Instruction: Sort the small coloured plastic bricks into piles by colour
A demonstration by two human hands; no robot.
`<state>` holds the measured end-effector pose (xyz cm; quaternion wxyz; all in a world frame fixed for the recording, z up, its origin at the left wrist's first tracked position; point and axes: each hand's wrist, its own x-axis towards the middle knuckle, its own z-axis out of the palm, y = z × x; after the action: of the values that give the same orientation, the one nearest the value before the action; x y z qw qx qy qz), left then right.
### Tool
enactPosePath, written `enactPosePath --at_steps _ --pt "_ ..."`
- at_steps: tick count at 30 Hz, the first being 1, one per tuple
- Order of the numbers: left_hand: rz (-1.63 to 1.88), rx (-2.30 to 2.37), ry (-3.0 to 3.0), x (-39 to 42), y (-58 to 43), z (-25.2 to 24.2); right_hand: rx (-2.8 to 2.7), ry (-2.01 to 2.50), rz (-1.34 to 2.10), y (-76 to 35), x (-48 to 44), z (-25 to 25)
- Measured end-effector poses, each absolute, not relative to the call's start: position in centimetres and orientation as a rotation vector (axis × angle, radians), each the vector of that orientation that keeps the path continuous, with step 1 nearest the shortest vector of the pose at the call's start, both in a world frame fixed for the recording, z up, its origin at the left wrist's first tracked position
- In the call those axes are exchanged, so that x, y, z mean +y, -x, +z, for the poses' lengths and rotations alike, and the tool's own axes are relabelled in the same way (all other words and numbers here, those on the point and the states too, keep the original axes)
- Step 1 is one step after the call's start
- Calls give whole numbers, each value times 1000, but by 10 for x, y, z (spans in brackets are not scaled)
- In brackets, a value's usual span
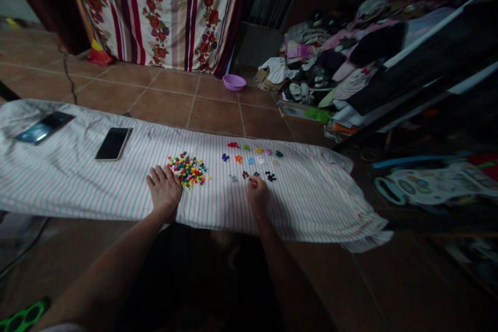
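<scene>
A mixed heap of small coloured pieces (189, 170) lies on the striped cloth (218, 212). My left hand (165, 187) rests flat at the heap's left edge, fingers spread. To the right, single-colour clusters stand in rough rows, among them red pieces (233, 144), orange pieces (238, 159), grey pieces (233, 178) and black pieces (271, 176). My right hand (258, 193) is closed in a pinch just beside the brown pieces (245, 174) and below the dark grey-blue pieces (256, 174). Whatever its fingertips hold is too small to make out.
Two phones lie on the cloth's left part, a dark one (44, 127) and one with a pale edge (113, 144). Beyond the cloth, a purple basin (234, 82) sits on the tiled floor. Piled clothes (334, 52) fill the right back, near a floral curtain (155, 10).
</scene>
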<state>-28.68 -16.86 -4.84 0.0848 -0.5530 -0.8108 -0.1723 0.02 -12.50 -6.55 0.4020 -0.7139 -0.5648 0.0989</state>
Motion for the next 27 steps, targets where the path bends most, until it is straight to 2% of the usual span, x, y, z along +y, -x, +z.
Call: enactPosePath --at_steps 12,19,24,27 --pt "-424 -2440 1641 -166 288 -53 -1549 1852 227 4 -119 -64" --pt "-448 -2473 1627 -164 288 -55 -1597 1712 243 -2 -122 -71" --pt "-461 -2436 1641 -166 288 -53 -1503 1761 222 -6 -121 -75" --pt "-472 -2417 1643 -167 287 -52 -1390 1785 322 -8 -120 -74"
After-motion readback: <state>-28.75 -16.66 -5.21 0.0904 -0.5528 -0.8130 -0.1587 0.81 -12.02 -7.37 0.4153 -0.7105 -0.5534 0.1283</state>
